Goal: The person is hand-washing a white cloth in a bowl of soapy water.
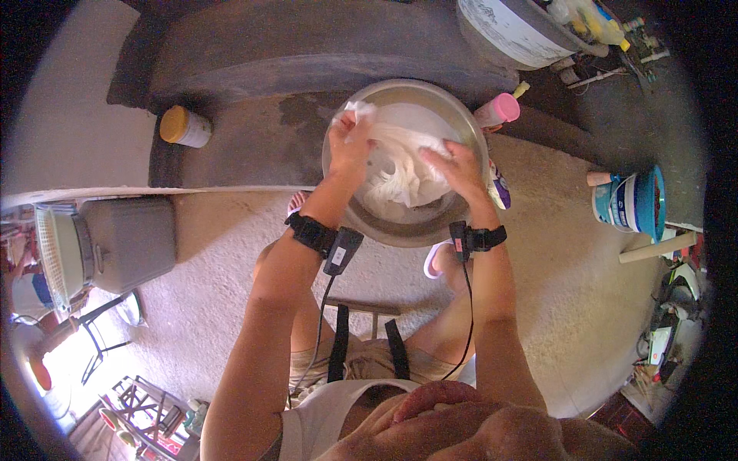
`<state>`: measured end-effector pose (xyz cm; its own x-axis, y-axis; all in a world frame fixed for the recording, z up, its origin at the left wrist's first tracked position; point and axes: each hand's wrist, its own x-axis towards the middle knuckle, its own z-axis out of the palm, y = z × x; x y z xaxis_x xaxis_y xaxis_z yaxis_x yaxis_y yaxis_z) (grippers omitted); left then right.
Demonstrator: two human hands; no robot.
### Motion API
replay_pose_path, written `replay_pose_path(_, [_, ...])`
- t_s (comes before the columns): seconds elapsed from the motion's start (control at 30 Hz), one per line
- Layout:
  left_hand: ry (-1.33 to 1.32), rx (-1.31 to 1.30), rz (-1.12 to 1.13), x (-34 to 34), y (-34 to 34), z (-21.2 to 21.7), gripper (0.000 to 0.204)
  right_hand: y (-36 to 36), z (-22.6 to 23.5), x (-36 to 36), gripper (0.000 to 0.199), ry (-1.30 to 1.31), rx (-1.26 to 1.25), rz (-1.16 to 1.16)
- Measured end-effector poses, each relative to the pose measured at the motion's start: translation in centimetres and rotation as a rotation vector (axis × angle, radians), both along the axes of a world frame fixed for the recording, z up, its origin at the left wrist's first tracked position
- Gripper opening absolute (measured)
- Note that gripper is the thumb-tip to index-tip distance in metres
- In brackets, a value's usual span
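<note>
A wide metal basin (392, 234) stands in front of me with cloudy, whitish water in it. In it lies a bunched, wet white cloth (406, 157), its folds curled round in a loop. My left hand (350, 147) is closed on one end of the cloth and lifts it at the basin's left side. Over the right side, my right hand (459, 167) grips another part of the fabric, some of its fingers hidden by the folds. The garment's kind does not show.
A yellow-lidded tub (184, 127) sits on the dark ledge at left. Right of the basin are a pink-lidded container (500, 110) and a purple-and-white packet (500, 188). A large tub (523, 34) stands behind, a blue bucket (650, 201) farther right, a grey bin (134, 242) at left.
</note>
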<state>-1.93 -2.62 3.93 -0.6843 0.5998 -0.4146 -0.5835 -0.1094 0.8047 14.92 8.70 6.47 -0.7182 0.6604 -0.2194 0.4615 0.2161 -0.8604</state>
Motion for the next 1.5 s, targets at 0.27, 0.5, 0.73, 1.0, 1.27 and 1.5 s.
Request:
replay_pose_path(0.27, [-0.168, 0.124, -0.018, -0.3, -0.1, -1.6, 0.033, 1.6, -1.1, 0.1, 0.038, 0.366, -0.041, -0.296])
replay_pose_path(0.5, [-0.406, 0.159, -0.433, 2.3, 0.9, -2.8, 0.066, -4.5, -0.1, -3.2, 0.030, 0.243, 0.336, 0.136])
replay_pose_path(0.73, [1.000, -0.390, -0.853, 2.9, -1.9, -6.0, 0.042, -9.3, 0.7, -4.1, 0.016, 0.349, 0.414, 0.138])
replay_pose_path(1.0, [0.229, -0.284, -0.372, 6.2, 0.1, -5.3, 0.029, -4.6, -2.8, -4.4, 0.022, 0.008, 0.396, -0.255])
replay_pose_path(1.27, [1.387, -0.875, -0.750, 1.0, -3.8, -14.7, 0.030, -5.2, -2.4, -7.0, 0.035, -0.004, 0.323, -0.257])
replay_pose_path(1.5, [1.338, -0.313, -0.897, 4.6, -1.8, -6.3, 0.032, -7.7, -1.9, -3.4, 0.031, 0.201, 0.468, -0.118])
